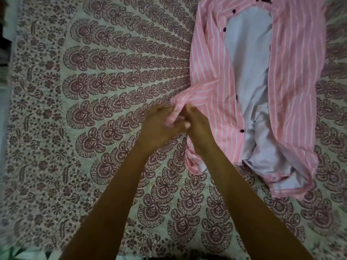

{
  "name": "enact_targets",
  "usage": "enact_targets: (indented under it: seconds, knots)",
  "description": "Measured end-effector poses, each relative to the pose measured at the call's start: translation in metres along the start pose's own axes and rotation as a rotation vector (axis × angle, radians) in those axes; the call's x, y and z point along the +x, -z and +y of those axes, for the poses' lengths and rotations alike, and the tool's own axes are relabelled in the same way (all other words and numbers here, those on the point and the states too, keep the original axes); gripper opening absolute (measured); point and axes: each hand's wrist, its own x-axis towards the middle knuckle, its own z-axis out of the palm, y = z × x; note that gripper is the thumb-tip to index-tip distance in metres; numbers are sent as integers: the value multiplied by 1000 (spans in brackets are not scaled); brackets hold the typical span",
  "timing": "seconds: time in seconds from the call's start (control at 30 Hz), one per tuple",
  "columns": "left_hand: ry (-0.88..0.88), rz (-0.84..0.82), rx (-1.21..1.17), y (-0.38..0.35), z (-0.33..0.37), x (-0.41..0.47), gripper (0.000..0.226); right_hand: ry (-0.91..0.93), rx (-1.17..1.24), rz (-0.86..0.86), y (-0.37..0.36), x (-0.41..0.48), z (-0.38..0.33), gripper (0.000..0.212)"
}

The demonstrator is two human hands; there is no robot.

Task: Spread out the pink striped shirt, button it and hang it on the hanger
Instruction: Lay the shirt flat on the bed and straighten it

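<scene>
Left hand [159,126] and right hand [198,128] are together pinching the sleeve end [179,103], probably tugging it flat; the pink striped shirt [293,91] is lying unbuttoned on the bedspread [93,91], just right of them.

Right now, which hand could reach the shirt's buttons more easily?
Probably right: the right hand is nearer the buttons on the pink striped shirt; the left hand sits farther out. Both grip the sleeve.

Left hand [159,126] and right hand [199,126] meet ahead, fingers [161,110] curled, pinching.
</scene>
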Motion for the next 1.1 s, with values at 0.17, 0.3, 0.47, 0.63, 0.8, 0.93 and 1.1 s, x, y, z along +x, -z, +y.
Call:
enact_targets:
  seconds: [0.17, 0.3, 0.47, 0.63, 0.8, 0.93, 1.1]
  knots:
    - [-47, 223, 41, 25, -13, -4, 27, -3, 15, -1, -11, -8, 13, 39]
    - [173, 170, -663, 63, -14, -9, 24, 100, -203, 291, -31, -13, 23, 43]
    - [167, 51, -943, 104, -28, -12, 28, -110, -38, -14, -80, -28, 22, 56]
    - [145, 92, -820, 131, -53, -13, 20, -59, 30, -42, -121, -35, 28, 35]
    - [156, 34, -743, 153, -76, -14, 28, -167, 178, 90, -145, -31, 40, 29]
    - [168, 81, -792, 165, -96, -10, 32, -182, 378, 159, -165, -20, 39, 34]
    - [80, 418, -1114, 204, -120, 5, 18, -98, 419, -141, -222, 9, 34, 12]
